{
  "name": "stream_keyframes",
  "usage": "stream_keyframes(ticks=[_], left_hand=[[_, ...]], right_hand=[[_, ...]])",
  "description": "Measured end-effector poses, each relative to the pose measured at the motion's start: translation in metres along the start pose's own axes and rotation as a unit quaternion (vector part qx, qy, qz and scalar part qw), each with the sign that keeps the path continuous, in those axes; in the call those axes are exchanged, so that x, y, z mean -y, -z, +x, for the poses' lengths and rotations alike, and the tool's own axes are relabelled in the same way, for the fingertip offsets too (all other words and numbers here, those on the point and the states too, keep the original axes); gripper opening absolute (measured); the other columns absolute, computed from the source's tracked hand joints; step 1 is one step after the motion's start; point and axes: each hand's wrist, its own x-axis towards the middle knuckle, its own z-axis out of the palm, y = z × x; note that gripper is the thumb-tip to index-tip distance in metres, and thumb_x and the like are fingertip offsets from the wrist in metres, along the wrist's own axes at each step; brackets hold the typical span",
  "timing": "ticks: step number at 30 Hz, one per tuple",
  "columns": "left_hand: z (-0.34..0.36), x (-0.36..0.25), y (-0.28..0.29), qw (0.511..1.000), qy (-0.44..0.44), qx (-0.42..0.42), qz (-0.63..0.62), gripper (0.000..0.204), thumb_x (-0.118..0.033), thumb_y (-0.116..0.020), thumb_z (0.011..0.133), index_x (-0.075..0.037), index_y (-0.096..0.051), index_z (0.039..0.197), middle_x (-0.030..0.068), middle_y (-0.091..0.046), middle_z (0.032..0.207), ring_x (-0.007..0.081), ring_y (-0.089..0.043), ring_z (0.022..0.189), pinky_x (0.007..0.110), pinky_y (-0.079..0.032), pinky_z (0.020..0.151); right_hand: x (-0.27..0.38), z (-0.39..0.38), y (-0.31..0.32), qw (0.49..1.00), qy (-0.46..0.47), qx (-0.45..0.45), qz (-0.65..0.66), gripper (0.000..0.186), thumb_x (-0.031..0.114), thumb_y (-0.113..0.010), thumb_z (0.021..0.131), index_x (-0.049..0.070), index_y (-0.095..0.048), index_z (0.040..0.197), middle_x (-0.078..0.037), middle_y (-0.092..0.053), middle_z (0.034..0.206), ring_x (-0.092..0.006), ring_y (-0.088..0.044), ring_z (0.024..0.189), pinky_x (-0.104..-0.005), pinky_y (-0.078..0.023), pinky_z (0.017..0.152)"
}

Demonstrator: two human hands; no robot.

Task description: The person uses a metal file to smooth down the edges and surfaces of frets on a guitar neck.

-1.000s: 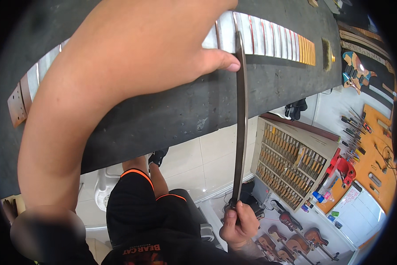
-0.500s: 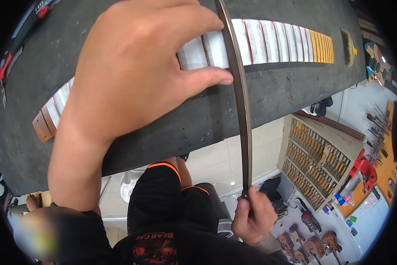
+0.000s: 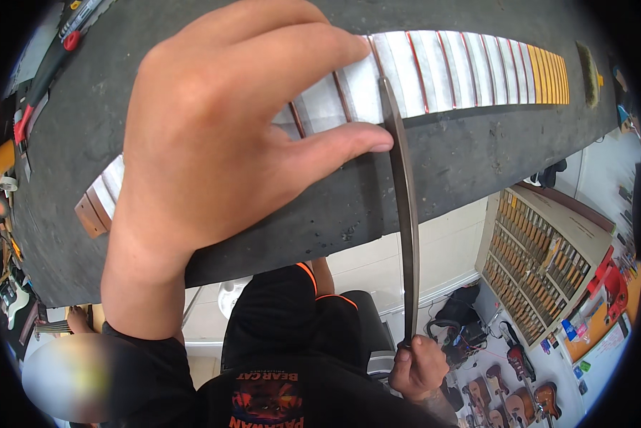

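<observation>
A long guitar fretboard [image 3: 470, 71] runs across the dark bench, covered in silvery-white tape between its frets, with yellow strips at the right end and bare brown wood at the left. My left hand [image 3: 206, 121] spans it, finger and thumb closed on opposite edges. A long, narrow metal file [image 3: 406, 221] lies crosswise, its tip over the fretboard beside the left thumb and index finger. Closer to my body, my right hand [image 3: 420, 367] is wrapped round the file's handle end. The left palm hides part of the fretboard.
The dark bench mat [image 3: 278, 228] ends just beyond my legs. A brush [image 3: 589, 75] lies past the fretboard's right end, and red-and-black pliers-like tools [image 3: 49, 82] lie at far left. Below the bench stand a compartment rack [image 3: 531, 257] and several guitars [image 3: 520, 406].
My right hand has drawn the file back toward my body, so its tip now rests over the fretboard rather than reaching past it. The left hand keeps its place; the whole view has shifted slightly.
</observation>
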Motion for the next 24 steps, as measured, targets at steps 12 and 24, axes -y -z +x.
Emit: stream_keyframes(ticks=[12,24], left_hand=[[-0.005,0.003,0.001,1.0,-0.004,0.002,-0.008,0.046,-0.013,-0.091,0.057,0.001,-0.073,0.097,0.0145,-0.071,0.095,0.023,-0.069,0.082,0.028,-0.054,0.072],[0.0,-0.002,0.0,1.0,-0.015,0.014,0.0,0.046,-0.01,-0.09,0.056,0.002,-0.073,0.098,0.015,-0.07,0.096,0.022,-0.068,0.081,0.028,-0.054,0.072]], right_hand=[[0.021,0.087,-0.014,0.999,0.022,0.033,0.026,0.041,-0.005,-0.066,0.075,-0.004,-0.064,0.116,-0.018,-0.066,0.079,-0.0261,-0.064,0.06,-0.032,-0.053,0.055],[0.016,0.071,-0.007,0.999,0.024,0.032,0.03,0.041,-0.004,-0.067,0.076,-0.005,-0.064,0.117,-0.016,-0.067,0.08,-0.0248,-0.064,0.062,-0.0303,-0.053,0.056]])
